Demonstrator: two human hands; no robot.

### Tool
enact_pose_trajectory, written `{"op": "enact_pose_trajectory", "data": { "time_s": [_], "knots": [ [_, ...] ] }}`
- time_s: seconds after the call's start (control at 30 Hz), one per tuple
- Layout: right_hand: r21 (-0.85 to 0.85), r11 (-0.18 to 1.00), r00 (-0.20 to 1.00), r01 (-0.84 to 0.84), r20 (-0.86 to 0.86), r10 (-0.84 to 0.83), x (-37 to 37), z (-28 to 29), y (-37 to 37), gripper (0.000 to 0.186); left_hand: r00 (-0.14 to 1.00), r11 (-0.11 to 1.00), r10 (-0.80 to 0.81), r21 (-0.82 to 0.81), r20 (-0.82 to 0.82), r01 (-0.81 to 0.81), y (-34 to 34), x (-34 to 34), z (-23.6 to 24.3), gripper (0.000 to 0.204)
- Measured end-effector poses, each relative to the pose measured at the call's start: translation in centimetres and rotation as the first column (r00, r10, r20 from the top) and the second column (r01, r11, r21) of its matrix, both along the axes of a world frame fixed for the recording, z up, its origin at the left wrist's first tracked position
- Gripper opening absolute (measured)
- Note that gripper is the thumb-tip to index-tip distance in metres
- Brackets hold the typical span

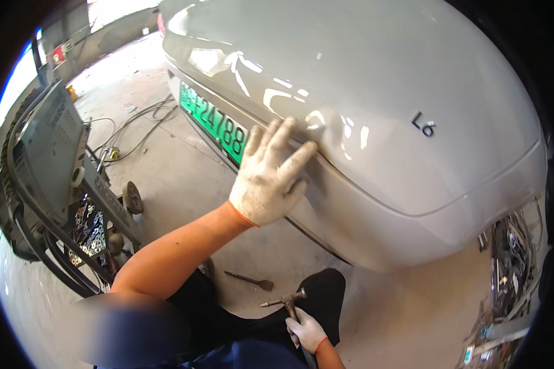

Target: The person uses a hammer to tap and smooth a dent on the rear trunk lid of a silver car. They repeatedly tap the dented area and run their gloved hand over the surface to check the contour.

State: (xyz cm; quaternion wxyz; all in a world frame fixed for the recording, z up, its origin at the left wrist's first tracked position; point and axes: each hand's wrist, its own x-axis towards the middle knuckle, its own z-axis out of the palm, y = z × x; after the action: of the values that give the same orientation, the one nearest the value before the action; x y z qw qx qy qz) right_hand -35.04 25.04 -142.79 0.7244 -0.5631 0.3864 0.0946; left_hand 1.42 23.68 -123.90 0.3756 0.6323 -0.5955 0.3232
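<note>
Nearest the viewer, a hammer with a narrow, two-ended metal head and a dark handle is held in the white-gloved right hand, its fingers wrapped around the handle below the head. Behind it, a dark, flat-bladed hand tool is noted lying on the dusty grey concrete floor. Above, the white-gloved left hand is laid at the rear edge of a glossy silver-grey car, its fingers spread wide and nothing gripped. A green rectangular licence plate is mounted just beside that hand. To the left, a grey wheeled metal machine is seen; farther off, dark loose cables are strewn across the floor.
</note>
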Motion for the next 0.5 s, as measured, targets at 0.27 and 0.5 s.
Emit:
{"op": "enact_pose_trajectory", "data": {
  "time_s": [0.27,0.5],
  "knots": [
    [-0.049,0.999,1.000,0.009,-0.003,-0.009,0.1,0.2,-0.1,0.024,0.982,0.984,-0.171,-0.028,0.079,0.174,0.1,-2.2,1.5,0.069],
    [-0.006,1.000,0.999,0.021,-0.040,-0.021,-0.3,-1.5,0.1,0.023,0.982,0.983,-0.182,0.018,0.059,0.181,0.2,-1.7,0.8,0.074]
  ]
}}
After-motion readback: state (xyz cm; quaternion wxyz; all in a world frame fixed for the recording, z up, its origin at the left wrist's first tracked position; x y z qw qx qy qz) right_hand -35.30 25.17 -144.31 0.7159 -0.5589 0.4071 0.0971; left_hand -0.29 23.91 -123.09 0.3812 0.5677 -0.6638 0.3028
